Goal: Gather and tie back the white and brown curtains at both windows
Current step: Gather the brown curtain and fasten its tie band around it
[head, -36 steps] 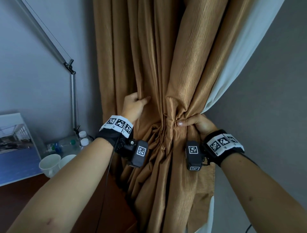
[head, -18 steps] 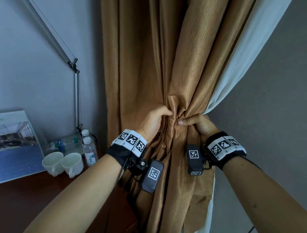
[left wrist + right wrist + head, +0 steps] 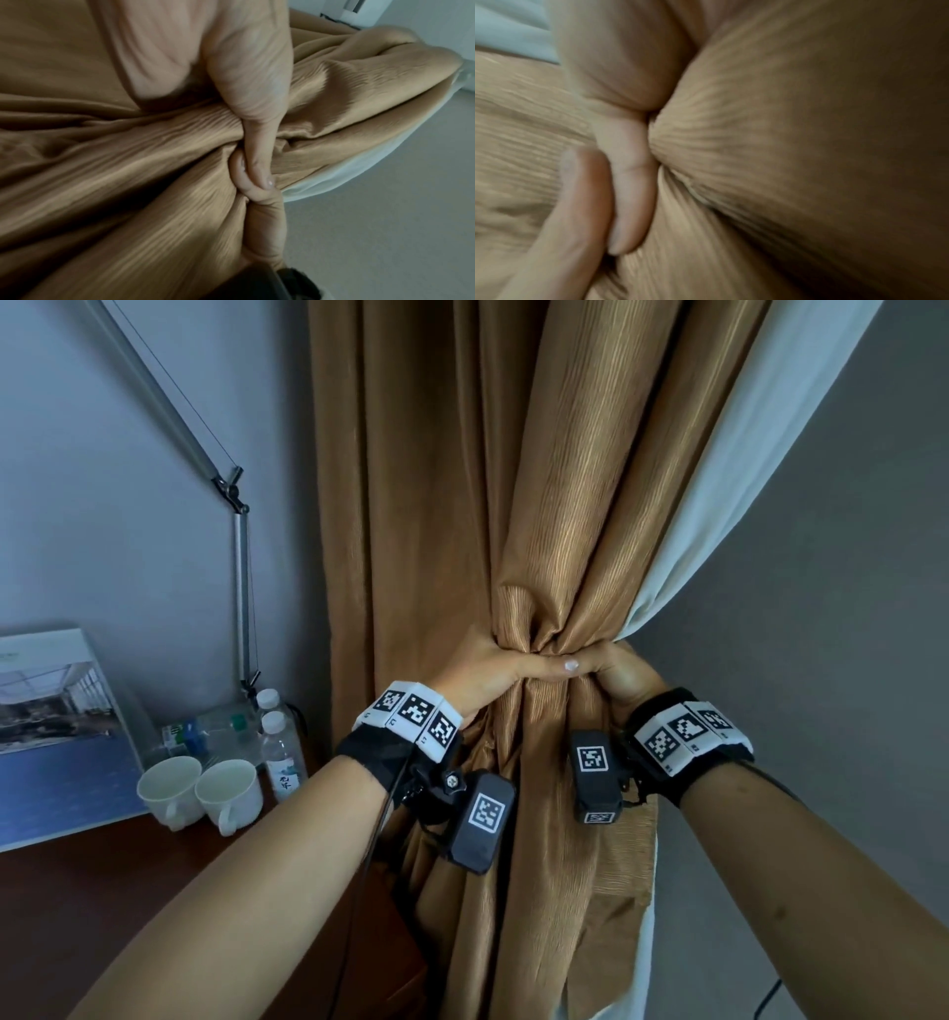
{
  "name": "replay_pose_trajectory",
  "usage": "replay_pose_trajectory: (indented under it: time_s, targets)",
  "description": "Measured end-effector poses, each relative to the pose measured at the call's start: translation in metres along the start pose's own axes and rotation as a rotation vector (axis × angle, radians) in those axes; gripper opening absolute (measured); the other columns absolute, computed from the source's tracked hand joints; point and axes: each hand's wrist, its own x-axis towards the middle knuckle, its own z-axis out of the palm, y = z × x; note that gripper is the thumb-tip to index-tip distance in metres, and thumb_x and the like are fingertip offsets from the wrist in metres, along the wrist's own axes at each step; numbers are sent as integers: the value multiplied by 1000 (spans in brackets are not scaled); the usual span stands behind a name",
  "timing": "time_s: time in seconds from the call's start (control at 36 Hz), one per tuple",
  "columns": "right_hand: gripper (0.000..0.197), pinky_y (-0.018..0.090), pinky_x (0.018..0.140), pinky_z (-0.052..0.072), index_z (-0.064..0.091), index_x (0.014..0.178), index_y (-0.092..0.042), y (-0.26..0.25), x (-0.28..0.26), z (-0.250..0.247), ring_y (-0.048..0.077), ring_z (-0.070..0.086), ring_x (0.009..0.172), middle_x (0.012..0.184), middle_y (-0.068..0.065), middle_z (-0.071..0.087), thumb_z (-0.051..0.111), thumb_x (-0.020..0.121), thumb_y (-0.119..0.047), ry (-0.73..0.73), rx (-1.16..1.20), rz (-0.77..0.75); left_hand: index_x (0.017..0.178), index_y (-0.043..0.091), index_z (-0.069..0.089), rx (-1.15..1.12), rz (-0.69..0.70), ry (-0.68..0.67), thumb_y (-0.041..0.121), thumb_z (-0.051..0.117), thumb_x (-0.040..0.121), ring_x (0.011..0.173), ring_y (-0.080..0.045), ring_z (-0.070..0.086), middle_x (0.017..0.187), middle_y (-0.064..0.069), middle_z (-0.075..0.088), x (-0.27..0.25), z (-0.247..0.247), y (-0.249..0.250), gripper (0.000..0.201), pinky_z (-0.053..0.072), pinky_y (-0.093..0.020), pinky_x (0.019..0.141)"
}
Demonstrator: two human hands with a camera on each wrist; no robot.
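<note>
Grey walls (image 3: 821,557) framed my head view, cups (image 3: 226,791) on tabletop (image 3: 102,891), my left hand (image 3: 488,670) and right hand (image 3: 616,672) both clamped round the gathered brown curtain (image 3: 565,531), white curtain (image 3: 744,480) behind | left wrist: thumbs met on the bunch | right wrist: blurred, fingers (image 3: 628,182) pressed into folds

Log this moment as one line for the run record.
phase: gathering | left hand: grips brown curtain | right hand: grips same bunch | white curtain: at bunch's right edge | tie: none seen
</note>
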Motion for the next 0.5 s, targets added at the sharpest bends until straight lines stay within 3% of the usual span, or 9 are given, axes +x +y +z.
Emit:
replay_pose_trajectory:
  time_s: [0.06,0.11,0.17,0.22,0.28,0.33,0.42,0.47,0.5]
  targets:
    - [41,14,58,52,57,119,2,-1,-1,-2,9,64,79,90,-1,66,64,79,4,3,14,33,112,12,66,-51,-36,-12,14,88,67,103,-3,68,105,3,74,-3,0,-3,50,52,-20,90]
    - [40,15,56,53,64,102,-2,-1,-1,-6,9,71,75,83,0,73,75,63,1,-30,-3,39,106,17,65,-103,-49,-57,8,83,72,100,-2,68,101,5,75,-9,-2,-4,39,51,-15,84]
    - [49,19,61,56,68,99,-1,1,-1,-10,14,74,82,84,4,77,78,52,1,-32,-22,52,110,15,64,-157,-61,-79,4,81,74,107,-9,67,107,0,74,-12,-6,-8,40,51,-20,91]
    - [44,25,65,57,69,102,2,3,0,-15,23,73,90,93,11,76,75,59,7,-32,21,71,115,10,63,-238,-58,-95,7,81,73,113,-17,65,113,-7,71,-14,-13,-12,46,48,-30,100]
    - [45,31,68,59,70,103,4,4,2,-19,29,72,90,97,16,75,73,58,11,-37,70,83,109,6,65,-372,-83,-97,19,82,71,105,-20,67,108,-10,71,-14,-22,-12,43,52,-31,96]
    - [47,34,69,59,71,97,1,4,2,-21,28,73,85,92,15,75,74,51,8,-40,66,88,107,8,66,-447,-137,13,38,74,72,103,-20,67,107,-11,70,-9,-33,-8,47,56,-32,89]
    - [50,34,71,58,71,96,1,4,4,-25,27,72,84,90,13,75,74,46,5,-25,59,99,121,12,55,-262,-149,348,52,65,83,111,-20,62,116,-10,65,10,-52,-7,56,54,-32,85]
    - [57,39,80,57,70,102,1,5,5,-26,31,71,93,96,14,75,76,45,4,-10,45,110,121,17,54,-81,-113,537,54,62,88,114,-21,59,121,-6,62,22,-64,-4,50,49,-34,93]
    - [60,42,84,56,70,104,1,5,5,-25,33,70,96,98,14,74,77,44,3,-7,40,113,125,19,52,-37,-112,568,56,60,88,117,-20,57,127,-3,59,26,-69,-1,53,45,-35,98]
